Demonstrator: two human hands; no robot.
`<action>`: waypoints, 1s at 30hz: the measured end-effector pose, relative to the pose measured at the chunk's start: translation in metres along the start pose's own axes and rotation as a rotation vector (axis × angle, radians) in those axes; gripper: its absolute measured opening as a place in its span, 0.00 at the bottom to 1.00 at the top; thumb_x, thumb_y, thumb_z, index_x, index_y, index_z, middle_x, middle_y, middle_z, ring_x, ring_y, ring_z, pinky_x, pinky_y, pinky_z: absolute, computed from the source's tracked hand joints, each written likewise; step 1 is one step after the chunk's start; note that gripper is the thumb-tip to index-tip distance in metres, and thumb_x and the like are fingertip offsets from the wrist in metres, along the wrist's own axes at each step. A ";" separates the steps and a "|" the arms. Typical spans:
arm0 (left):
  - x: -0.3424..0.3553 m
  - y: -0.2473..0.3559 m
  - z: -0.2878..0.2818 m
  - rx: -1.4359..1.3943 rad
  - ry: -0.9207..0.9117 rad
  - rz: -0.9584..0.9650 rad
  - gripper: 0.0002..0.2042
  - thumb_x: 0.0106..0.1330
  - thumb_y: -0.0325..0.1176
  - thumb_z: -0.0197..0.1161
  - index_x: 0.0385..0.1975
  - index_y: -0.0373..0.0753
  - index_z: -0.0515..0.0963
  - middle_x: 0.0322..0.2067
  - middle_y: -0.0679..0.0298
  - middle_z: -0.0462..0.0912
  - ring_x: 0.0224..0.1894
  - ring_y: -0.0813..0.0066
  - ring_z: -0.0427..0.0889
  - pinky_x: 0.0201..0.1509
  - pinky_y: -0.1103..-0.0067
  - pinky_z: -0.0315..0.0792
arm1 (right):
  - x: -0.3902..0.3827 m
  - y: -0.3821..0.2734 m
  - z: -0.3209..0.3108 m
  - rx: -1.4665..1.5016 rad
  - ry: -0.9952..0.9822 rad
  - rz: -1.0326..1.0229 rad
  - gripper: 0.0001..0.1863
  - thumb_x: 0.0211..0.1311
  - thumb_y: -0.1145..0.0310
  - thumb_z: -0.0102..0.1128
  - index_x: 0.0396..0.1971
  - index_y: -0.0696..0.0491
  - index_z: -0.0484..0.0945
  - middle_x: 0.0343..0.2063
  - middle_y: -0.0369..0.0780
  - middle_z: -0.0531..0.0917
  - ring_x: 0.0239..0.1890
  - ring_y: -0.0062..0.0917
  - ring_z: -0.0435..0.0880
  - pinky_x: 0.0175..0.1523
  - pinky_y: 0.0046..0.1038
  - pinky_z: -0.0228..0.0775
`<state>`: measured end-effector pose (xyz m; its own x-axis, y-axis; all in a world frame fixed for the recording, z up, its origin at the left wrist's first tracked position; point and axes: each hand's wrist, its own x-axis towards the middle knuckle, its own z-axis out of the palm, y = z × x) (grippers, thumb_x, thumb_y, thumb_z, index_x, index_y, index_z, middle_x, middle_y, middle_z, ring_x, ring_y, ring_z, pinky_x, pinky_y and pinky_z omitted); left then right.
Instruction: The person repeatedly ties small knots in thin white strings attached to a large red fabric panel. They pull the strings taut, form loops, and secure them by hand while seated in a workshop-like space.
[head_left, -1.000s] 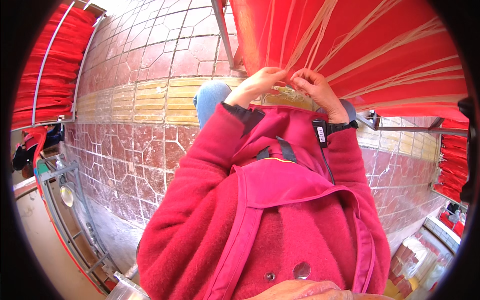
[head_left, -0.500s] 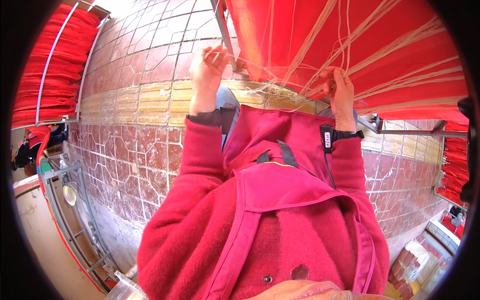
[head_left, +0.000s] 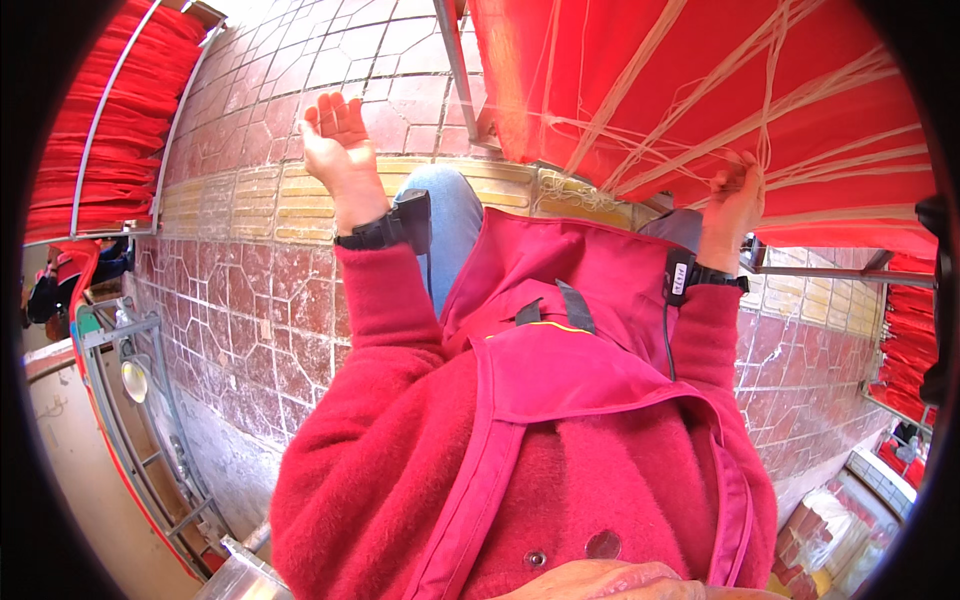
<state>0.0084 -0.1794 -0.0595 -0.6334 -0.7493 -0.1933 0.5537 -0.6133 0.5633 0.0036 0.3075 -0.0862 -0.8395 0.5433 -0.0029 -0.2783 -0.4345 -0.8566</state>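
Red cloth [head_left: 660, 60] is spread over a metal frame [head_left: 458, 65] at the upper right. Pale strings [head_left: 745, 75] fan across it in loose bundles, with tangled ends along the near edge. My right hand [head_left: 735, 205] is at that edge, its fingers curled in and closed on some of the strings; the exact grip is partly hidden. Out to the left, above the tiled floor, my left hand [head_left: 342, 150] is open with the palm up and the fingers stretched. It holds nothing that I can see and is apart from the cloth.
A rack of stacked red cloth [head_left: 110, 120] stands at the far left, with another red stack [head_left: 905, 330] at the right. A metal frame [head_left: 165, 400] with a pale panel is at the lower left. A box of bagged things [head_left: 850, 520] sits at the lower right.
My left hand has moved left, away from the cloth, and its fingers have opened. My right hand has moved right along the cloth's edge, and the strings near it have shifted.
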 end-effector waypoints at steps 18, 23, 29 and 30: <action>-0.079 -0.048 0.050 -0.066 -0.572 -0.567 0.13 0.74 0.42 0.51 0.42 0.38 0.73 0.37 0.58 0.80 0.35 0.69 0.77 0.42 0.74 0.74 | -0.034 0.000 0.044 -0.311 -0.616 0.268 0.15 0.74 0.65 0.45 0.48 0.59 0.76 0.32 0.39 0.84 0.28 0.16 0.80 0.35 0.17 0.71; -0.087 -0.029 0.084 -0.152 -0.663 -0.562 0.12 0.74 0.43 0.52 0.41 0.40 0.73 0.34 0.63 0.78 0.33 0.74 0.75 0.36 0.80 0.73 | -0.035 0.009 0.036 -0.426 -0.563 0.368 0.14 0.73 0.65 0.45 0.48 0.53 0.79 0.42 0.35 0.85 0.29 0.10 0.80 0.30 0.11 0.64; -0.069 0.012 0.088 -0.194 -0.703 -0.361 0.12 0.75 0.43 0.50 0.41 0.41 0.72 0.33 0.67 0.76 0.30 0.77 0.72 0.31 0.84 0.71 | -0.029 0.019 0.027 -0.478 -0.519 0.366 0.14 0.73 0.63 0.47 0.45 0.52 0.80 0.40 0.33 0.85 0.28 0.10 0.80 0.26 0.10 0.62; -0.069 0.010 0.087 -0.170 -0.697 -0.372 0.12 0.75 0.43 0.50 0.41 0.42 0.72 0.33 0.67 0.76 0.30 0.77 0.72 0.31 0.84 0.71 | -0.029 0.022 0.028 -0.513 -0.529 0.415 0.14 0.73 0.63 0.47 0.45 0.52 0.81 0.40 0.33 0.85 0.28 0.10 0.80 0.26 0.10 0.62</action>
<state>0.0108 -0.1122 0.0299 -0.9528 -0.1951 0.2326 0.2793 -0.8636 0.4198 0.0092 0.2623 -0.0906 -0.9702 -0.0520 -0.2368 0.2403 -0.0748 -0.9678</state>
